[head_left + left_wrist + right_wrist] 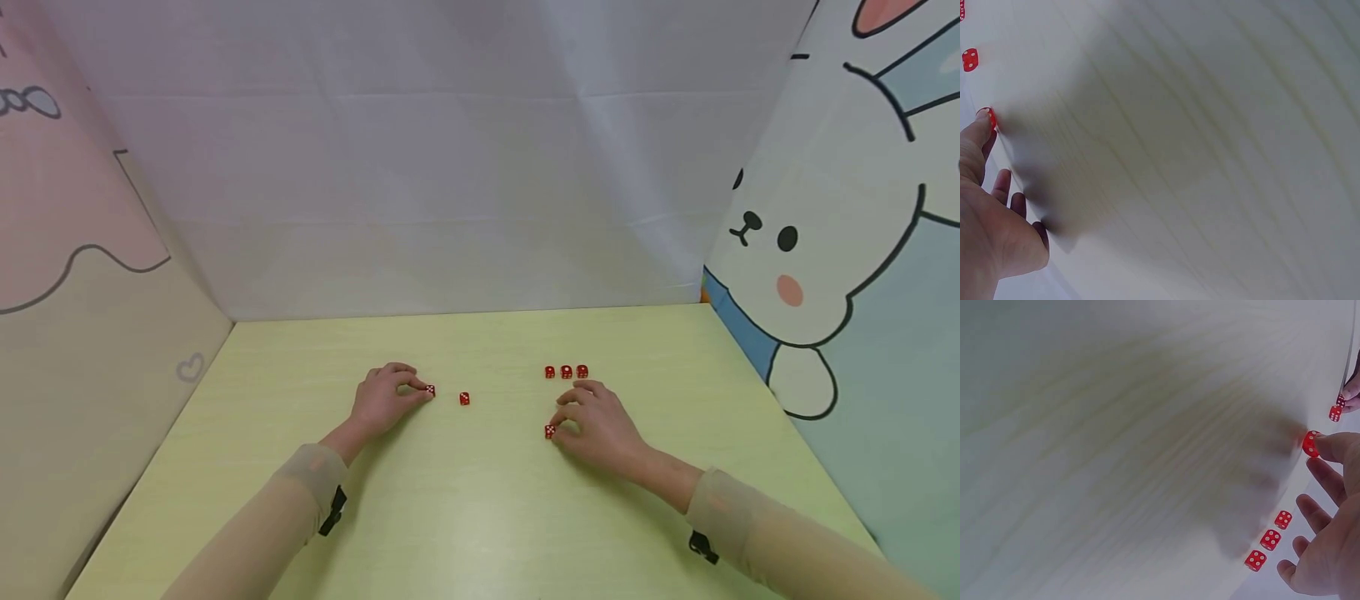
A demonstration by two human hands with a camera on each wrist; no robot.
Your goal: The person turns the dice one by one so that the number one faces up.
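just beyond my right hand [600, 429], which pinches a small red white-dotted cubic die [550, 432], sit three matching red dice [566, 372] its outer fingers [591, 386] could scatter by drifting forward, while my left hand [382, 402] pinches another red die [431, 391] near a loose red die [464, 399].

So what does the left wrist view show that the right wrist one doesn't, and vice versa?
Only the left wrist view shows most of the left hand; the other catches just part of it at the edge. Only the right wrist view shows the right hand and the full row of three red dice. Both show the red die the left hand pinches, the loose die near it, and the tabletop.
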